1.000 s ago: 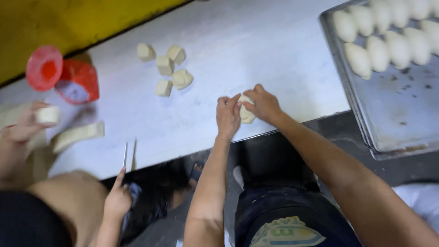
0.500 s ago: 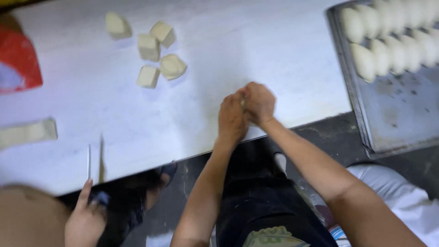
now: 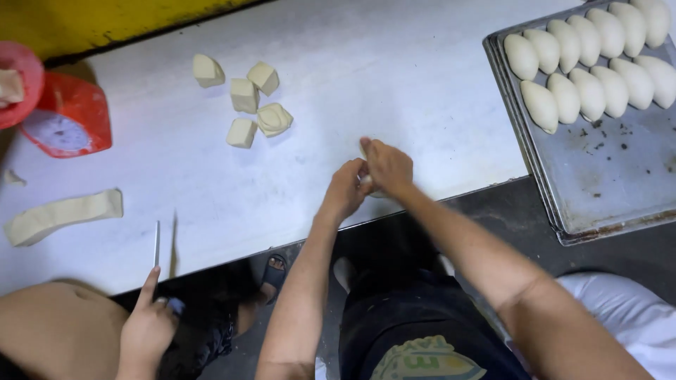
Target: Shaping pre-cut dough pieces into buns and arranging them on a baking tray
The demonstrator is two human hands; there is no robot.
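Both hands, left hand (image 3: 345,188) and right hand (image 3: 386,167), cupped around one dough piece (image 3: 366,180), seemingly mid-shaping; five cut pieces (image 3: 244,95) waiting up-left; twelve or so finished rolls (image 3: 590,72) on tray (image 3: 612,183), far right.

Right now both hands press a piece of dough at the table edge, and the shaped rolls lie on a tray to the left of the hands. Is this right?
Not quite. In the head view the tray with the shaped rolls lies to the right of the hands, not left. The rest holds: left hand and right hand press a piece of dough at the table edge.
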